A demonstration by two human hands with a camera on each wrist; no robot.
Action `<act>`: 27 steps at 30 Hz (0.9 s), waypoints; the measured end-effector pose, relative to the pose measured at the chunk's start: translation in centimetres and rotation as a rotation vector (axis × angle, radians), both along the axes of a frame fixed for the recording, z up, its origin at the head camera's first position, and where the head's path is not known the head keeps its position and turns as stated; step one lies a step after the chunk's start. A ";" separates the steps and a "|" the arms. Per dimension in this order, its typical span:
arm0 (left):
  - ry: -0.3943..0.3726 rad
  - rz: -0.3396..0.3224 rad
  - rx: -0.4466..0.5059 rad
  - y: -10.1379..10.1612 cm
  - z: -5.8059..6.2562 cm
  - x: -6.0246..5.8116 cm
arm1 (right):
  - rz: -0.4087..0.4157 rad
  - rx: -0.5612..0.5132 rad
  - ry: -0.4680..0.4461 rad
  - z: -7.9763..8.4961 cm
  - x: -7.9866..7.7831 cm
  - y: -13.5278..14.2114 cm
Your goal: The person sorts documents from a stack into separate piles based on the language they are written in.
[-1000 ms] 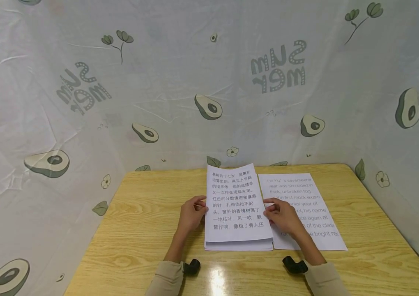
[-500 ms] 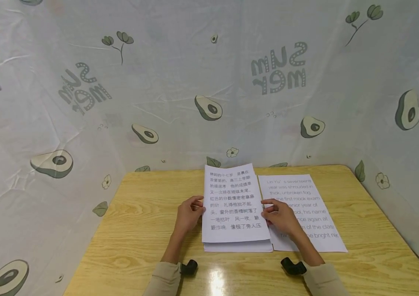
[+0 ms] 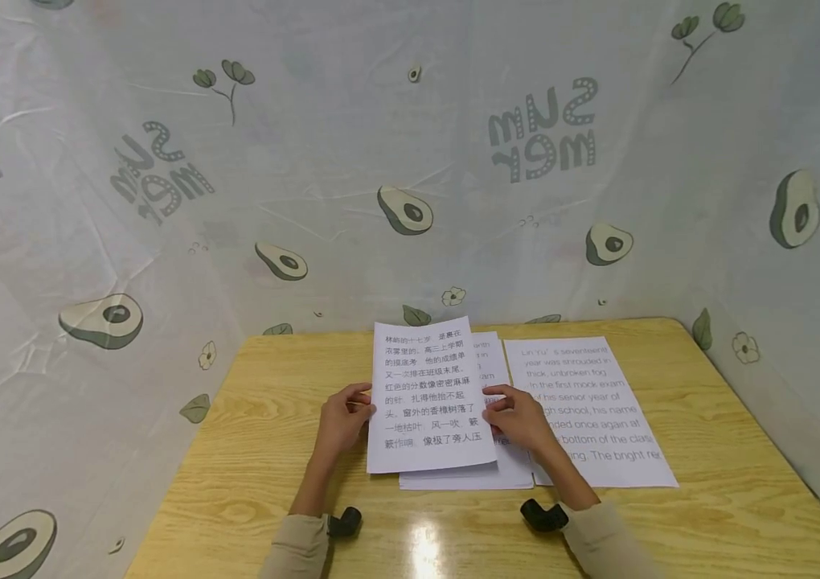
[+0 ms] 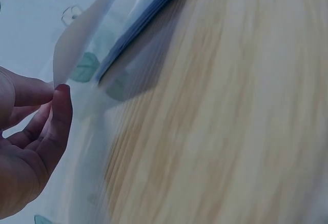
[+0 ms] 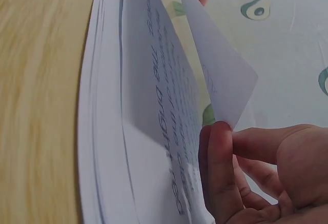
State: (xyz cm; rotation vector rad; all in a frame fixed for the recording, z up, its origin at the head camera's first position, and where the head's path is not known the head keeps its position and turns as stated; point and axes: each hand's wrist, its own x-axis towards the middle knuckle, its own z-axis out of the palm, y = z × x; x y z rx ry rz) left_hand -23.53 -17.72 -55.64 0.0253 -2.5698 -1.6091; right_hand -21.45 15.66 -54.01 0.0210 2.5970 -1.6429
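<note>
- A sheet of Chinese text (image 3: pixel 428 402) is held above a wooden table (image 3: pixel 258 450), its left edge pinched between the thumb and fingers of the left hand (image 3: pixel 343 416).
- The opposite edge is pinched likewise by the right hand (image 3: pixel 518 418).
- A paper stack (image 3: pixel 468 481), topped by an English page, is partly covered from view by the raised sheet.
- Beside the stack, another English sheet (image 3: pixel 591 402) is laid flat, partly hidden by the right forearm.
</note>
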 end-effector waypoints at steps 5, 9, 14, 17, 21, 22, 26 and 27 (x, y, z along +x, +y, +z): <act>-0.011 0.024 -0.012 -1.8 -0.1 0.2 | -0.010 -0.042 -0.002 -0.5 -0.1 -2.1; -0.020 0.037 -0.018 -3.3 -0.4 0.3 | -0.011 -0.057 0.013 -1.0 -0.2 -3.7; -0.030 0.038 -0.031 -5.2 -0.9 0.5 | -0.003 -0.081 0.018 -1.4 -0.2 -5.5; -0.046 0.040 -0.029 -6.3 -1.1 0.7 | 0.011 -0.089 0.021 -1.7 -0.2 -6.5; -0.059 0.040 -0.037 -7.6 -1.1 0.8 | 0.026 -0.095 0.025 -1.9 -0.2 -7.7; -0.061 0.042 -0.044 -7.9 -1.1 0.8 | 0.027 -0.096 0.026 -1.9 -0.2 -8.0; -0.069 0.043 -0.079 -9.2 -0.7 1.0 | 0.028 -0.099 0.024 -1.7 -0.1 -9.3; -0.070 0.045 -0.089 -9.5 -0.6 1.0 | 0.032 -0.101 0.028 -1.7 -0.1 -9.7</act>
